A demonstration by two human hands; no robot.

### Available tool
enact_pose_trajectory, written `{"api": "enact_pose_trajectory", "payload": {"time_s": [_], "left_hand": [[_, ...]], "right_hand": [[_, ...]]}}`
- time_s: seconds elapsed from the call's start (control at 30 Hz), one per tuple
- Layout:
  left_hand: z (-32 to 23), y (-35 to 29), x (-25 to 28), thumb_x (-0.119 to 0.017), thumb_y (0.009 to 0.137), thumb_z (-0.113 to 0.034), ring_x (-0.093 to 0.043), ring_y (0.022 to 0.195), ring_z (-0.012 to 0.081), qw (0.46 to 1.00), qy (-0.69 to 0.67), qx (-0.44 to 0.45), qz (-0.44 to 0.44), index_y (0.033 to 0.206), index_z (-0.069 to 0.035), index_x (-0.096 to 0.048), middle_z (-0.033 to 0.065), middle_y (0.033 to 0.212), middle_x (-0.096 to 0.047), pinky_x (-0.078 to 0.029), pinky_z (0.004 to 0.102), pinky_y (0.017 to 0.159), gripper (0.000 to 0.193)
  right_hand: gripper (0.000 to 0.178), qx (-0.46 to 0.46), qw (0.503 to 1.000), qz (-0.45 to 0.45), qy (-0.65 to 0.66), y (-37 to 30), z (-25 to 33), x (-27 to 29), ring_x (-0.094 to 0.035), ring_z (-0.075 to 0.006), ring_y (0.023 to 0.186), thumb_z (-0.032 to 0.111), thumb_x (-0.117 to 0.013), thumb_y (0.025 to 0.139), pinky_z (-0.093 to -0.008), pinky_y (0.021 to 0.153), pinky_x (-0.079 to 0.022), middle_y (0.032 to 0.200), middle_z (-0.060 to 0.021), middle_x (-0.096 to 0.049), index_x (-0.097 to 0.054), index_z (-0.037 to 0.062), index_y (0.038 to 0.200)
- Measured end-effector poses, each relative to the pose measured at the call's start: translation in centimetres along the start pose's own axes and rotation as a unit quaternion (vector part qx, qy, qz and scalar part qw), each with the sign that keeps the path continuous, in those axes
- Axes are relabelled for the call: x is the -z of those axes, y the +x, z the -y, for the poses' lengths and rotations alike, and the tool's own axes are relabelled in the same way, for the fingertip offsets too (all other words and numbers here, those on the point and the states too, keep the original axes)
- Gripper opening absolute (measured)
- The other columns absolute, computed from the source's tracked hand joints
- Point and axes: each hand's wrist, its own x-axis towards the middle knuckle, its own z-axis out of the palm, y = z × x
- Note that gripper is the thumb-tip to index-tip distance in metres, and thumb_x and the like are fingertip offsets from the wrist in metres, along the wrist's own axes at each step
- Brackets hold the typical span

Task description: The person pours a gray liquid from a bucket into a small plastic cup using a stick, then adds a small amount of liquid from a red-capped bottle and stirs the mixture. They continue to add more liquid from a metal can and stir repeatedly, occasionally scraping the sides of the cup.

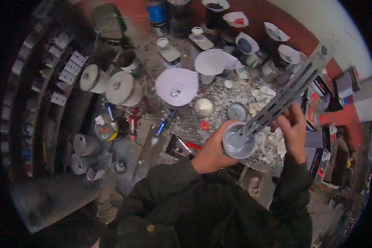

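Observation:
My left hand [212,153] is wrapped round a translucent plastic cup [251,153] with pale grey paint [235,142] in it. A long, slotted, grey paint mixing stick [283,101] stands tilted in the cup, its upper end leaning far to the right. Curled against the stick's lower right side are the fingers of my right hand [292,134]; the stick hides part of their grip. Just beyond the cup are a round tin [203,107] of pale contents, a grey lid or shallow tin [237,111] and a small red cap [204,125].
Paint-spattered, the bench [182,128] bears white paper strainers [177,84], white-capped bottles [168,51] and lidded cans [122,87]. Crumpled paper [262,94] lies beyond the stick. Cartons [314,151] crowd the right, shelves of small boxes [68,72] the left. A blue-banded marker-like tool [159,130] lies left of the cup.

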Motion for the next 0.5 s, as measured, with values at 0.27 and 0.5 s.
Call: {"api": "enact_pose_trajectory", "payload": {"time_s": [0.27, 0.5], "left_hand": [[6.3, 2.6, -6.9, -0.086, 0.068, -0.003, -0.060, 0.125, 0.0225, 0.994, 0.074, -0.050, -0.059, 0.148, -0.005, -0.042, 0.0106, 0.133, -0.061, -0.047, 0.0391, 0.108, 0.091], [6.7, 5.0, -9.9, -0.088, 0.069, -0.005, -0.057, 0.127, 0.0215, 0.998, 0.000, -0.018, -0.060, 0.146, -0.003, -0.042, 0.0104, 0.134, -0.057, -0.044, 0.0382, 0.109, 0.090]], "right_hand": [[0.048, -0.186, 0.909, -0.364, -0.088, -20.7, -19.4, 15.9, -0.067, -0.0129, 0.091, 0.011, -0.078, 0.091, -0.0263, 0.076, -0.054, 0.120, -0.0108, -0.072, -0.059, -0.0031, 0.134], [0.109, -0.117, 0.757, -0.573, -0.290, -30.8, -28.7, 26.8, -0.051, -0.0293, 0.133, 0.029, -0.093, 0.078, -0.0419, 0.112, -0.041, 0.152, -0.0237, -0.045, -0.026, -0.0053, 0.158]]}}
